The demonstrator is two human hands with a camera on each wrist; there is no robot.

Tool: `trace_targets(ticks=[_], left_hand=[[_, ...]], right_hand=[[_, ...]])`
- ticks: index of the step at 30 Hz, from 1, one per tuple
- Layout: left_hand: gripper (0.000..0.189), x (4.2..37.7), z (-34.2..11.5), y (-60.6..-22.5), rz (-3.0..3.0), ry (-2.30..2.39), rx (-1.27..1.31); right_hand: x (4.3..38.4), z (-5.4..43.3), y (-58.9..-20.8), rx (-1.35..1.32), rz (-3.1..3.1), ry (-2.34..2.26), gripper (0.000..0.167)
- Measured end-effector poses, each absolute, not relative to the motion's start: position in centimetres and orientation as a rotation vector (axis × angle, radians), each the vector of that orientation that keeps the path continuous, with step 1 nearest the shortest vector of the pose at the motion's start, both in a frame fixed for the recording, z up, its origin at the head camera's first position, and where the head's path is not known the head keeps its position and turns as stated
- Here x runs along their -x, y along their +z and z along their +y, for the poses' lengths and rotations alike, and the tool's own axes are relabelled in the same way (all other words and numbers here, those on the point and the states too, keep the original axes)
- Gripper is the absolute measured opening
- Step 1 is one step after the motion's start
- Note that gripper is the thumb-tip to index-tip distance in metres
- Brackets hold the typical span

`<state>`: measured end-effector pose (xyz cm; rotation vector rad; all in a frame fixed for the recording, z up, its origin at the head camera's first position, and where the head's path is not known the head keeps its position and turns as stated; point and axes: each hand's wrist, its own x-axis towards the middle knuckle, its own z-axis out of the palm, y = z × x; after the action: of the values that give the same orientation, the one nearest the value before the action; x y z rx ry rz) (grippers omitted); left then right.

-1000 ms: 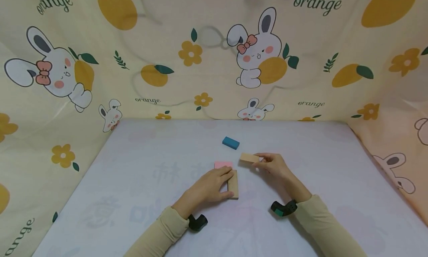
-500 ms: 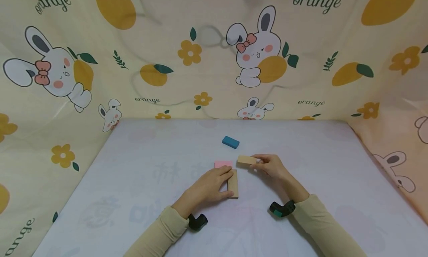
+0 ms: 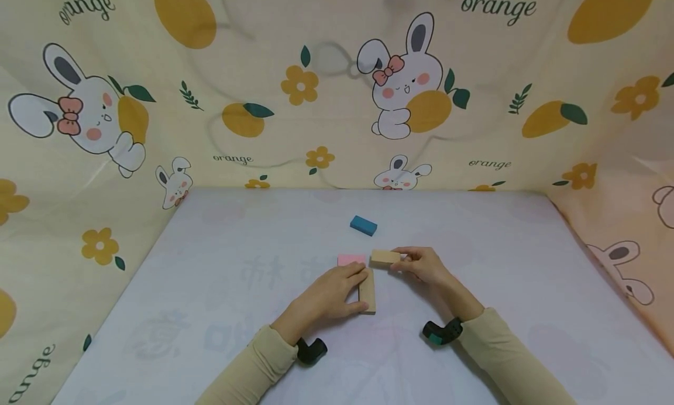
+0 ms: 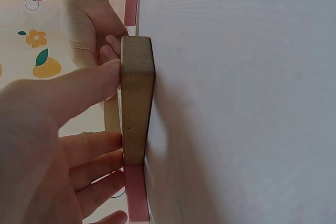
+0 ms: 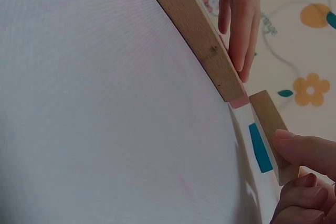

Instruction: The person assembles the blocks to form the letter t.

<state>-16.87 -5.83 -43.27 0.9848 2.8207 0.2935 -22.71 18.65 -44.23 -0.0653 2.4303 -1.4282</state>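
My left hand rests on a flat wooden block. Its thumb touches the block's near end and its fingers lie over the far end and a pink block. In the left wrist view the pink block adjoins the wooden one end to end. Just to the right, my right hand pinches a second wooden block between thumb and fingers. The right wrist view has that block held slightly above the table, near the far end of the first.
Farther back lies a blue block, apart from the others. A reddish rectangular piece shows beyond the right hand in the left wrist view. The white table meets a printed curtain at its back and sides.
My right hand has moved a little left and nearer to me with its wooden block, toward the pink block. The left hand and the other blocks have stayed put.
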Motion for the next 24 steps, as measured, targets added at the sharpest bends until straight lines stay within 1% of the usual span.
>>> trace_targets(ticks=[24], left_hand=[[0.068, 16.96, -5.83, -43.37, 2.819, 0.318, -0.982]], right_hand=[[22.69, 18.03, -44.50, 0.081, 2.356, -1.456, 0.052]])
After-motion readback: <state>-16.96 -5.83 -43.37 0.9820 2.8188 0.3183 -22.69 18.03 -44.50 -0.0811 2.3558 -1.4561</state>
